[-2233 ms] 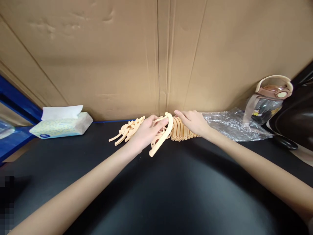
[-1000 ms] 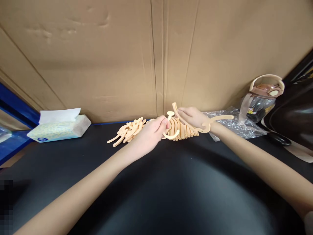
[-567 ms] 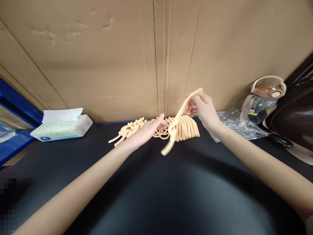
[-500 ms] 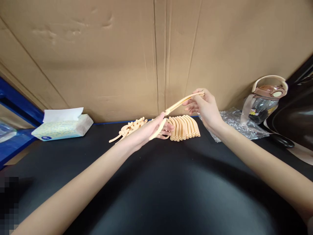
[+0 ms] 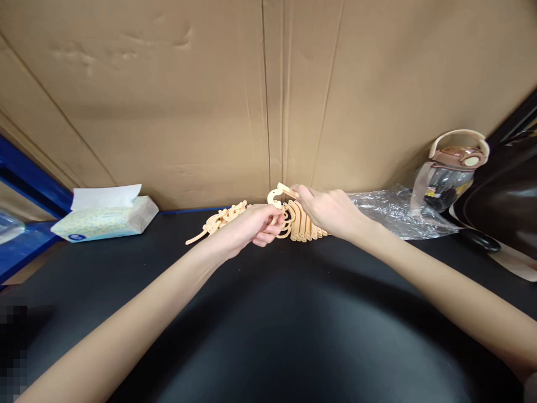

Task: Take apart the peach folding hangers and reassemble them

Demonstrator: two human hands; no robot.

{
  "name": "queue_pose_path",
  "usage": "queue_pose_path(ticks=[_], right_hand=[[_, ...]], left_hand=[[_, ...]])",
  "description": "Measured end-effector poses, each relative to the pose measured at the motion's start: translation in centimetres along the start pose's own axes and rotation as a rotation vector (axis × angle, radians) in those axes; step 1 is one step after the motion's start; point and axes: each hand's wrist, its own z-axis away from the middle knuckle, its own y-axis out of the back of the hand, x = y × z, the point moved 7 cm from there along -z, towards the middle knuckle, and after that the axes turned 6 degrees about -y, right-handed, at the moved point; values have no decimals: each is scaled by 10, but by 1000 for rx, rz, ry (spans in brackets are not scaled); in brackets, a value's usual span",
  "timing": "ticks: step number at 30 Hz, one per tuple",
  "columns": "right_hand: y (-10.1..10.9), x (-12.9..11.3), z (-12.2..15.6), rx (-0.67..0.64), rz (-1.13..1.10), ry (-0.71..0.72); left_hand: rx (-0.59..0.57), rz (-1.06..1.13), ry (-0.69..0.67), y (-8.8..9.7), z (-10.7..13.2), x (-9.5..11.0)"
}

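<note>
My left hand [image 5: 255,224] is closed, its thumb and fingers pinching the lower part of a beige hook-shaped piece of a folding clothes hanger [image 5: 274,196]. My right hand [image 5: 329,207] is closed on a straight beige hanger arm [image 5: 288,191], whose end meets the hook's upper part; whether the two are joined I cannot tell. Just below and behind the hands lies a row of curved beige hanger arms [image 5: 302,226], partly covered by the right hand. A pile of beige hanger pieces [image 5: 226,215] sits left of it, partly behind my left hand.
A tissue pack [image 5: 104,218] stands at the left of the black table [image 5: 268,319]. Crumpled clear plastic [image 5: 392,215] lies to the right, beside a strapped water bottle [image 5: 451,173] and a black rounded object [image 5: 480,239]. A cardboard wall [image 5: 188,112] rises behind.
My right hand has come down and left, turning over to grip the arm close to the hook. My left hand has closed, and the hanger is turned so that its hook shows upward.
</note>
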Motion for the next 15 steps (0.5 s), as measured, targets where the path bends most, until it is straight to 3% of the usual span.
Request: queue_pose_path(ticks=[4,10,15], right_hand=[[0,-1,-3,25,-130,-4],[-10,-3,0,-47,-278,8],[-22,10,-6,-156,-540,-13]], left_hand=[[137,-49,-66,4,-6,-4],[289,-265,-135,-4,-9,-17],[422,-627,-292,0,11,0]])
